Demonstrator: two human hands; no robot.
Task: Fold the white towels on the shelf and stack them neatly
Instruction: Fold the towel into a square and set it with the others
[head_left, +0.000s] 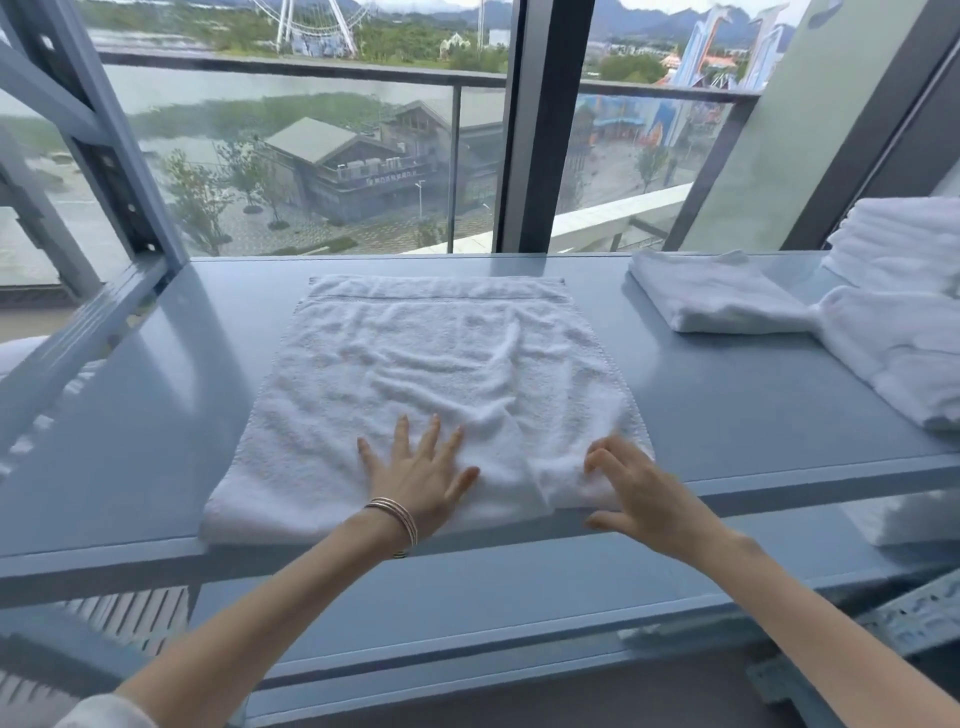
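Left hand (415, 480) presses spread fingers on the towel (431, 374) at the shelf's (727, 395) front edge; right hand (631, 486) hovers, fingers curled

Both bare forearms reach forward from the near edge, left one from the lower left, right one from the lower right. The left hand (415, 480) lies palm down, fingers straight and spread, thumb pointing right; thin bangles (397, 519) circle its wrist. The right hand (641, 493) arches with bent knuckles, fingertips curled downward, thumb stretched left beneath them.
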